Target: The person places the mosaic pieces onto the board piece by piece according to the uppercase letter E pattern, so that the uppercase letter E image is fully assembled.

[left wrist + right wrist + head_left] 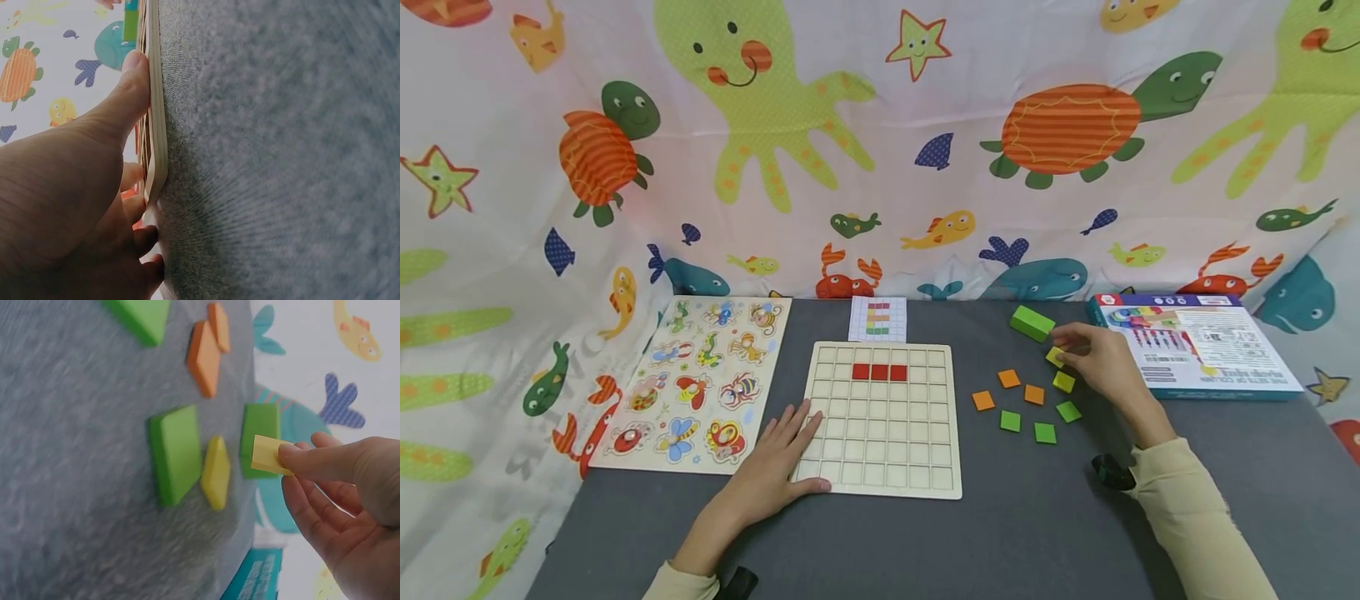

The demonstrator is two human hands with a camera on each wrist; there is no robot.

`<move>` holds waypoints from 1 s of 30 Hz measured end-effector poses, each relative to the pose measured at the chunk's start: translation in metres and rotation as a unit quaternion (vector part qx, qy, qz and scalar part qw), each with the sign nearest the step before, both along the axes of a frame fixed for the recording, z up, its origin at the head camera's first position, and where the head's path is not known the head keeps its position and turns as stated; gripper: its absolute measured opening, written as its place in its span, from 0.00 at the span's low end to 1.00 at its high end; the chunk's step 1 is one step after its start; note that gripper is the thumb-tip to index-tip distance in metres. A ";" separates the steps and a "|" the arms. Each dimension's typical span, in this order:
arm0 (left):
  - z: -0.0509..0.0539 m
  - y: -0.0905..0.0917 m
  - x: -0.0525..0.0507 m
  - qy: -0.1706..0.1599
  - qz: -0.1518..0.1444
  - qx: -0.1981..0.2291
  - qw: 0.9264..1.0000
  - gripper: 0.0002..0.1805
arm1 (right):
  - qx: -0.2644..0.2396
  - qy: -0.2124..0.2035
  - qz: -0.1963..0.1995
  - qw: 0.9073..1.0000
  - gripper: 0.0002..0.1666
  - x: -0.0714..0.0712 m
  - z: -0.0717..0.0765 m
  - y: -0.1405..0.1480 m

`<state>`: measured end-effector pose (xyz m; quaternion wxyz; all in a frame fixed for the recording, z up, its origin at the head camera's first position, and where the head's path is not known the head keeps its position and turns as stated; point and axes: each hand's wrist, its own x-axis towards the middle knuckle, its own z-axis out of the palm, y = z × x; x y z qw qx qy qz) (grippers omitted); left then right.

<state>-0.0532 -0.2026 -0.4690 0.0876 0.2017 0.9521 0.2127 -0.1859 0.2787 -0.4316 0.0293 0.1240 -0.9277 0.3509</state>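
Note:
My right hand [1099, 360] pinches a yellow square tile [270, 454] between thumb and fingers, lifted off the table in the right wrist view. Below it lies another yellow tile [1063, 382]. Green tiles [1045, 433] and orange tiles [1008, 378] are scattered to its left, and a green block [1032, 323] sits just behind. My left hand [775, 458] rests with spread fingers on the left edge of a wooden grid board [880, 450]; its thumb [128, 94] touches the board's front edge. Three red tiles [878, 372] form a row in the board's upper part.
Behind the board lies a pattern card [878, 320] with coloured squares. A wooden insect puzzle [700, 392] lies at the left, partly beside my left hand. At the back right is a flat box [1217, 350]. A printed sea-animal curtain [880, 183] hangs along the table's back.

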 end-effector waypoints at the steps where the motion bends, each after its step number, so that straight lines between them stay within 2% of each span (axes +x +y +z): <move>1: 0.000 0.000 0.000 0.000 0.000 0.000 1.000 0.53 | 0.000 0.000 0.004 1.000 0.17 0.000 0.002 -0.003; 6: 0.001 -0.001 0.000 0.005 0.000 0.000 1.000 0.53 | 0.004 -0.012 0.031 0.999 0.18 0.000 0.005 -0.021; 13: -0.002 -0.001 0.000 0.015 -0.001 -0.001 1.000 0.54 | 0.009 -0.029 0.068 0.997 0.17 -0.004 0.002 -0.057; 23: 0.001 -0.001 -0.002 0.024 -0.008 -0.006 1.000 0.53 | 0.005 -0.012 0.123 0.992 0.18 -0.003 0.002 -0.102; 30: 0.000 -0.002 0.000 0.021 -0.006 -0.002 1.000 0.53 | -0.011 0.000 0.146 0.989 0.18 -0.001 0.002 -0.135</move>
